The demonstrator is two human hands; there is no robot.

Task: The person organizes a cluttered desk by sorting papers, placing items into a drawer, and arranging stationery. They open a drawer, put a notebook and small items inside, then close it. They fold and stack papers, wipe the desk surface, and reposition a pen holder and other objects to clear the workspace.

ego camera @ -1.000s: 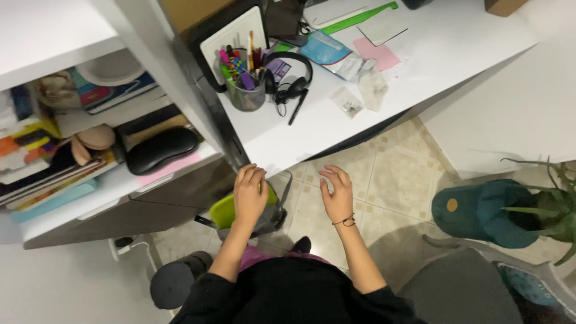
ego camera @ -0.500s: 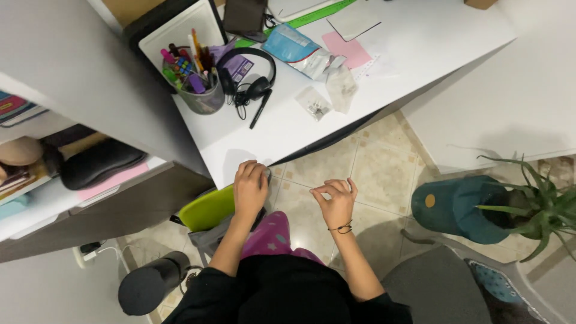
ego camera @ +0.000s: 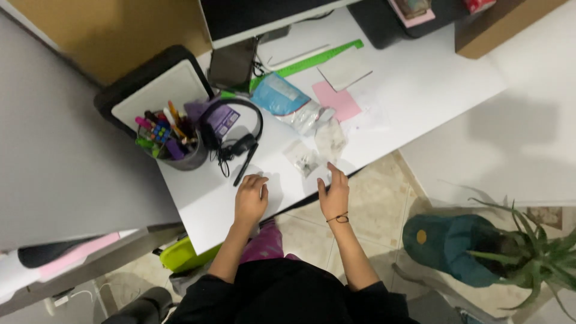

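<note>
Black top with pushed-up sleeves, pink patterned trousers, dark cord bracelet.

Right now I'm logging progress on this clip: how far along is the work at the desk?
Early. Both hands are at the white desk's front edge: the left hand rests flat by the black pen, and the right hand is open just short of the small clear bags. Neither holds anything. The bags, headphones and pen cup lie untouched.

White desk with a pen cup, black headphones, green ruler, pink paper, small clear bags.
</note>
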